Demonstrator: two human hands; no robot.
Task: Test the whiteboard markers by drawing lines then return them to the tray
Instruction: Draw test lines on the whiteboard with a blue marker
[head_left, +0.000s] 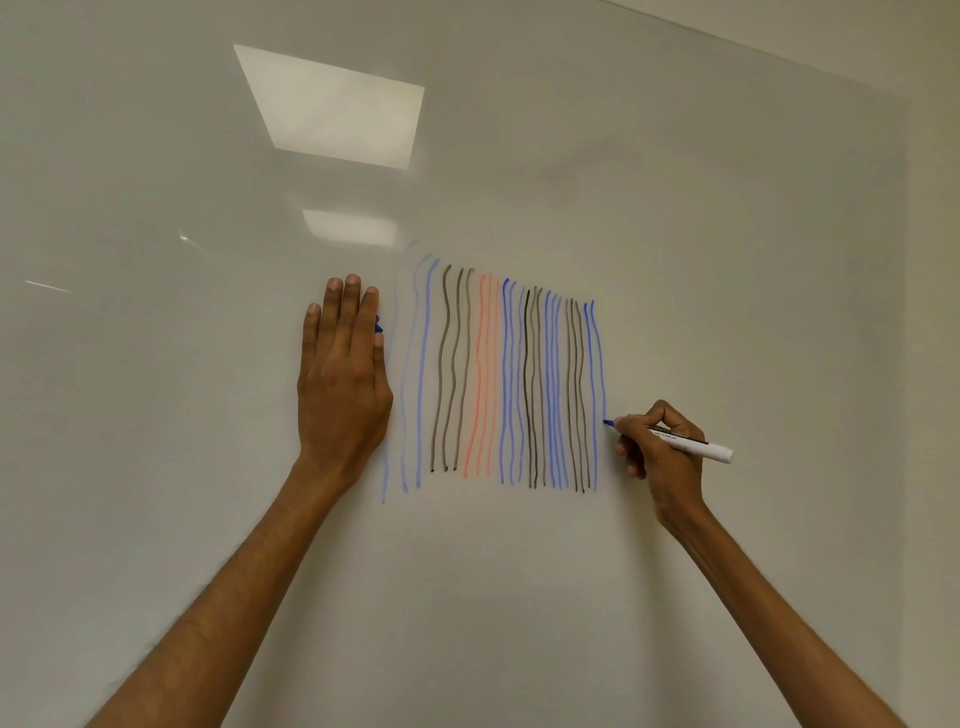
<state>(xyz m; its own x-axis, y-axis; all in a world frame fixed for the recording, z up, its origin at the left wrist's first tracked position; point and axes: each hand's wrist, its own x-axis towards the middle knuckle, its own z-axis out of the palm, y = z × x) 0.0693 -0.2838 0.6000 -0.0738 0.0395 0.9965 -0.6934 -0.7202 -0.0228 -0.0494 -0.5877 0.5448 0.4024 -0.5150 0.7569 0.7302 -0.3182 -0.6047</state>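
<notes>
A: Right hand (657, 447), what is it doing?
B: Gripping a white marker (698, 448), fingers curling round the barrel. The blue tip is touching the whiteboard (519, 597) just left of the fingertips, on the outermost blue line.
A: Left hand (343, 374)?
B: Pressing flat, 4 fingers straight and together; drawn lines (498, 379) are running just right of it. A blue piece (378, 326) is poking out beside the index finger, mostly hidden.
A: Writing?
B: Dark barrel print, too small to read.

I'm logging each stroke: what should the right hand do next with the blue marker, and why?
Probably pull the blue marker tip down the whiteboard: the right hand holds it on a blue line ending above its neighbours' lower ends.
</notes>
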